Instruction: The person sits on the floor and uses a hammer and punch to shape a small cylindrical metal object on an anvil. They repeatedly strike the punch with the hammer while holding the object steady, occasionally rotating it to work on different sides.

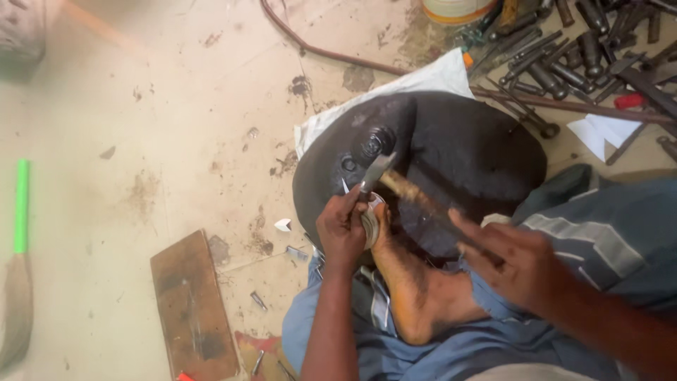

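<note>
My left hand (342, 229) is closed around a metal chisel-like tool (374, 173) whose tip rests on a small round metal piece (371, 220). That piece sits on a large black rounded block (458, 152), and my bare foot (416, 289) presses beside it. In my right hand (518, 264) is a hammer with a wooden handle (423, 201), blurred by motion, its head close to the top of the chisel. I sit on the floor in blue-grey clothing.
Many dark metal punches and rods (564, 56) lie at the top right. A flat rusty brown plate (194, 307) is on the floor at lower left. A broom with a green handle (21, 212) lies at the far left. A white cloth (423, 81) lies under the block.
</note>
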